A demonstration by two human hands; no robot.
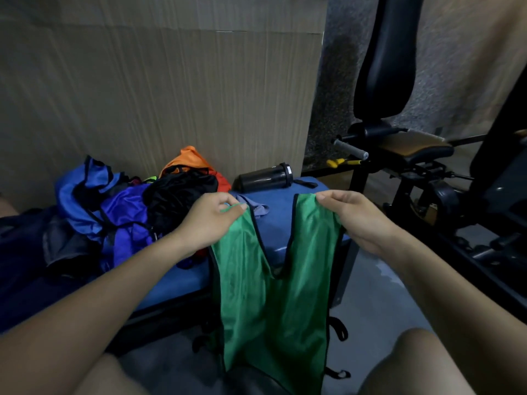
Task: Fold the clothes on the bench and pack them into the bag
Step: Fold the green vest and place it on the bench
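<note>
A green vest [273,303] with black trim hangs in front of the blue bench [182,277], held up by its two shoulder straps. My left hand [209,216] pinches the left strap and my right hand [356,216] pinches the right strap. On the bench's left lies a heap of clothes: blue and purple pieces [114,203], a black one [179,195] and an orange one [191,162]. A small grey-blue cloth [256,208] lies just behind my left hand. A dark bag [25,260] sits at the far left, partly out of frame.
A dark shaker bottle [265,178] lies on its side at the bench's far end. Black gym equipment [399,155] with a padded seat stands to the right. A cardboard wall rises behind the bench. My knees show at the bottom over grey floor.
</note>
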